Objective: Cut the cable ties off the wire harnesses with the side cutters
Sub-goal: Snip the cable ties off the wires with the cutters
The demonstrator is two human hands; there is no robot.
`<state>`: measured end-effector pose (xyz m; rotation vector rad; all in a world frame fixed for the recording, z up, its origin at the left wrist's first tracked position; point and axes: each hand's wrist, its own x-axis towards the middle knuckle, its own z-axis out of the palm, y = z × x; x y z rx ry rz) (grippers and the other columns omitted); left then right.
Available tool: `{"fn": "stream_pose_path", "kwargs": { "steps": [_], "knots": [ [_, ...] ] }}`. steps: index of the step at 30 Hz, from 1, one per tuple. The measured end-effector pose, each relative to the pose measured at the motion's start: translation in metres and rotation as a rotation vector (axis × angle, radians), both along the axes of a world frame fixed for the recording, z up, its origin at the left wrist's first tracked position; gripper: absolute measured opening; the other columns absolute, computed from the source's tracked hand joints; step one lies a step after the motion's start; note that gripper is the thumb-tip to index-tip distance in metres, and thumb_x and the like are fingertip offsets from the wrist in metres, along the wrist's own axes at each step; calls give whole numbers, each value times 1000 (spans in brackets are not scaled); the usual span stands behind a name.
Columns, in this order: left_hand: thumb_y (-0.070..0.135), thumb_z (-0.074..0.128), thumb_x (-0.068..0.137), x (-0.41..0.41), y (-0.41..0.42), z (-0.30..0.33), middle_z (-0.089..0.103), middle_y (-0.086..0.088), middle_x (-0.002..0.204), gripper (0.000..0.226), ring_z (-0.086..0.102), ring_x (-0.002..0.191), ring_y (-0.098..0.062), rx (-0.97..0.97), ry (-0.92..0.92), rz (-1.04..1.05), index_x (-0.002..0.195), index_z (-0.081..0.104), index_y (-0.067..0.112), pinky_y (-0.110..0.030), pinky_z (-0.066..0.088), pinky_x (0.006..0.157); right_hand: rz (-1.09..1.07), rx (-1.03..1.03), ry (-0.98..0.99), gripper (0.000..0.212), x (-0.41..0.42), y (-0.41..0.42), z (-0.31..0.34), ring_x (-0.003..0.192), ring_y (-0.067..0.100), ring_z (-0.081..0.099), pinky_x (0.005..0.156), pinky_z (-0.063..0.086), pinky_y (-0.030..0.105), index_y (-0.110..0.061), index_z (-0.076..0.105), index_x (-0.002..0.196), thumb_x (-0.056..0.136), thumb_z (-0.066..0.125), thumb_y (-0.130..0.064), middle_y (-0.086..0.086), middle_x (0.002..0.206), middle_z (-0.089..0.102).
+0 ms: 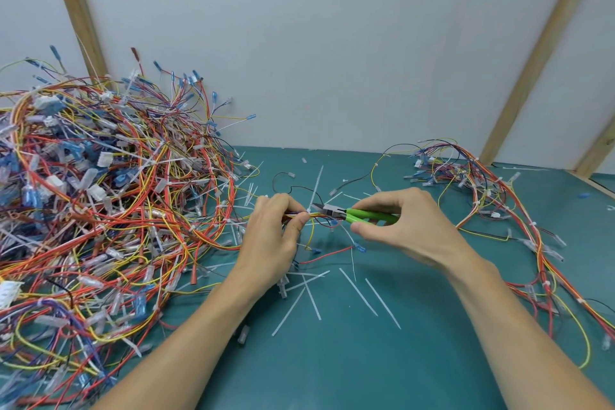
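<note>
The left hand (279,230) pinches the wire bundle (319,216); the right hand (402,226) grips the cutters (352,214) beside it, whose blades could nick a wire instead of the tie (310,210).

In your right hand (404,226) you hold side cutters (352,214) with glossy green plastic grips and dull grey metal jaws. Under both hands the mat (416,359) looks matt teal, smooth, strewn with thin white plastic tie offcuts (382,303). Left of your left hand (278,236), the harness pile (100,193) shows glossy plastic-sheathed wires and translucent plastic connectors
</note>
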<state>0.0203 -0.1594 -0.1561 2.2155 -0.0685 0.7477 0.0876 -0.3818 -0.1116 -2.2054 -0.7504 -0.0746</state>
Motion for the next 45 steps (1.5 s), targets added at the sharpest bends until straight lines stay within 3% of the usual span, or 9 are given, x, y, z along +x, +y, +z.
{"fn": "stream_pose_path", "kwargs": {
  "steps": [4, 8, 13, 17, 21, 29, 41, 45],
  "knots": [
    [15, 63, 98, -1, -1, 0, 53, 16, 83, 7, 44, 90, -13, 10, -17, -6, 91, 62, 13, -14, 35, 76, -16, -27, -37, 12, -2, 3, -1, 72, 1, 64, 64, 42, 11, -37, 81, 89, 77, 84, -38, -15, 77, 74],
    [14, 64, 97, -1, -2, -1, 51, 18, 82, 6, 45, 89, -13, 8, -33, -7, 91, 63, 13, -16, 36, 75, -13, -45, -60, 10, -3, 5, -1, 73, 2, 64, 63, 41, 10, -36, 81, 88, 78, 83, -36, -16, 75, 73],
    [11, 63, 97, 0, -2, -3, 50, 17, 82, 8, 43, 88, -15, 19, -29, -1, 90, 60, 12, -20, 36, 74, 1, -33, -43, 7, -4, 5, 0, 74, 7, 69, 70, 51, 18, -34, 81, 85, 78, 84, -34, -12, 75, 75],
    [11, 62, 97, 1, -1, -5, 54, 9, 83, 9, 42, 88, -18, 46, -32, 0, 89, 59, 11, -30, 36, 74, 3, -29, -43, 7, -5, 6, 0, 68, 7, 66, 67, 50, 17, -33, 81, 84, 78, 85, -32, -11, 72, 74],
    [13, 62, 98, 0, -2, -5, 52, 13, 83, 10, 43, 89, -19, 39, -37, 5, 88, 58, 12, -33, 38, 75, -15, -32, -28, 11, -5, 6, 1, 74, 10, 71, 74, 57, 25, -32, 82, 85, 75, 86, -34, -12, 75, 76],
    [13, 63, 97, -1, -2, -6, 50, 15, 82, 12, 43, 88, -18, 54, -47, 13, 86, 57, 13, -31, 37, 73, -23, -30, 12, 11, -6, 7, 2, 78, 12, 73, 78, 59, 34, -33, 83, 85, 75, 86, -32, -12, 76, 77],
    [15, 63, 97, -1, -2, -6, 52, 14, 81, 13, 42, 87, -16, 62, -44, 15, 85, 57, 15, -25, 36, 71, -31, -18, 36, 12, -5, 6, -1, 77, 3, 73, 78, 59, 28, -38, 81, 84, 74, 86, -35, -18, 76, 76],
    [15, 62, 98, -1, -1, -4, 53, 12, 82, 14, 44, 87, -16, 20, -67, 31, 85, 57, 12, -23, 36, 74, -73, 64, 20, 6, -4, 10, -6, 73, 10, 72, 71, 55, 26, -32, 81, 83, 79, 84, -35, -14, 74, 76]
  ]
}}
